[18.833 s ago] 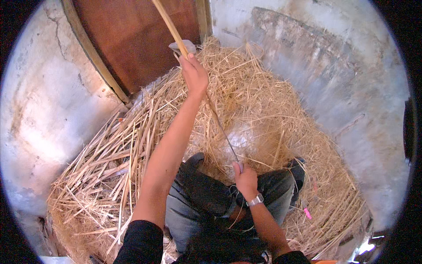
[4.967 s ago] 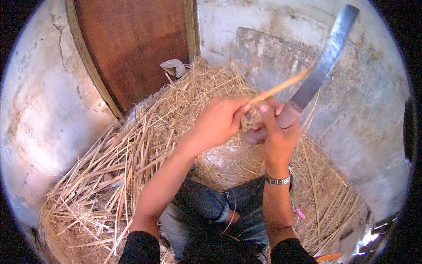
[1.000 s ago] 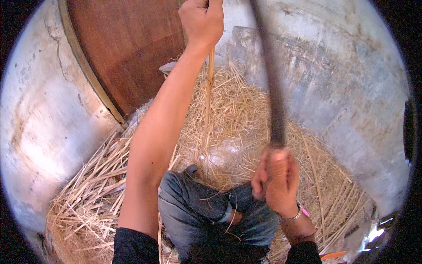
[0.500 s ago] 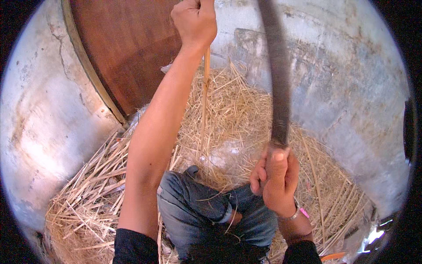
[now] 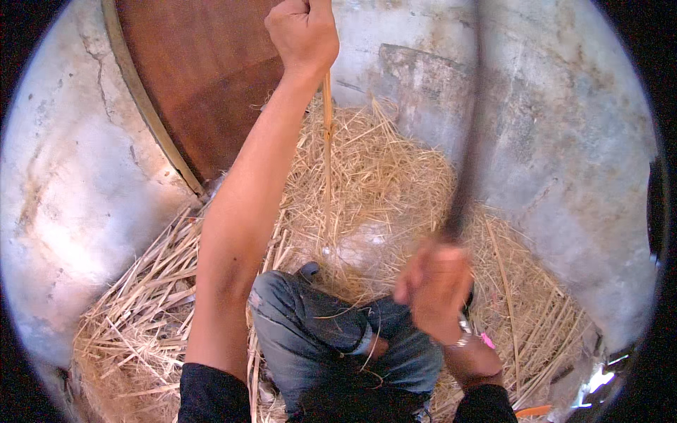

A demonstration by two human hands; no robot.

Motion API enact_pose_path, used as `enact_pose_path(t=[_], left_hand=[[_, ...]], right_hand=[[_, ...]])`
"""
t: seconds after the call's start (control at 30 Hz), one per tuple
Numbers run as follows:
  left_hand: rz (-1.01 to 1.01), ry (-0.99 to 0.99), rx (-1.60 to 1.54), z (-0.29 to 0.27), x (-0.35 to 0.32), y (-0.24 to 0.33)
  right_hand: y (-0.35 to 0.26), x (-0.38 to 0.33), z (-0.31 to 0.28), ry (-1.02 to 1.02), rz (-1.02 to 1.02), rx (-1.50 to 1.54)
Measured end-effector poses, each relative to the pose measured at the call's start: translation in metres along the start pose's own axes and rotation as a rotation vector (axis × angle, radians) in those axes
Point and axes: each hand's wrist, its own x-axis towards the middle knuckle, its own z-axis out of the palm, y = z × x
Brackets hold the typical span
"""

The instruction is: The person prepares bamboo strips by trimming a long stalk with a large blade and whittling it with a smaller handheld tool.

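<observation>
At the top of the view my left hand (image 5: 305, 37) is a closed fist around a thin bamboo strip (image 5: 328, 144). The strip hangs nearly straight down below the fist, its lower end reaching toward the shavings in front of my knees. My right hand (image 5: 437, 287), blurred by motion, is closed on the handle of a long dark machete (image 5: 470, 134). The handle is hidden by my fingers. The blade points up and slightly right, smeared and seen nearly edge-on, its tip beyond the top of the picture. Strip and blade stand apart.
Pale shavings (image 5: 381, 155) heap up against the stained wall (image 5: 564, 120). Loose split strips (image 5: 151, 282) lie at left. A brown door panel (image 5: 204, 70) stands at upper left. My jeans-clad legs (image 5: 303, 331) fold below my hands. An orange object (image 5: 534, 410) lies at lower right.
The machete's upper part has swung right and its blade has turned from showing a broad side to nearly edge-on. My right wrist has twisted. My left fist has shifted slightly left with the strip.
</observation>
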Motion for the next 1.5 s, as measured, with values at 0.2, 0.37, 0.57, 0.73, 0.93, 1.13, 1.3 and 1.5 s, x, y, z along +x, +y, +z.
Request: enact_pose_path(t=[0.2,0.37,0.57,0.73,0.93,1.13,1.3,1.5], left_hand=[[-0.089,0.025,0.268,-0.014,0.0,0.0],[-0.084,0.004,-0.035,-0.011,0.003,-0.006],[0.096,-0.089,0.471,-0.024,-0.035,-0.027],[0.037,-0.003,0.282,-0.035,0.006,-0.017],[-0.065,0.037,0.039,-0.033,0.006,-0.029],[0.47,0.049,0.569,-0.061,0.017,-0.044],[-0.117,-0.03,-0.114,-0.034,0.004,-0.003],[-0.051,0.002,0.301,-0.048,-0.018,-0.041]], right_hand=[[-0.018,0.02,-0.018,-0.265,0.652,-0.063],[-0.032,0.011,-0.003,0.142,0.072,0.186],[0.027,-0.012,-0.018,-0.429,0.58,-0.233],[-0.038,0.016,-0.014,-0.037,0.347,-0.049],[0.028,-0.01,-0.017,-0.133,0.038,-0.158],[-0.006,-0.003,-0.018,-0.317,0.629,-0.022],[-0.032,0.004,-0.016,0.117,0.196,0.007],[0.046,-0.017,-0.021,-0.451,0.324,-0.391]])
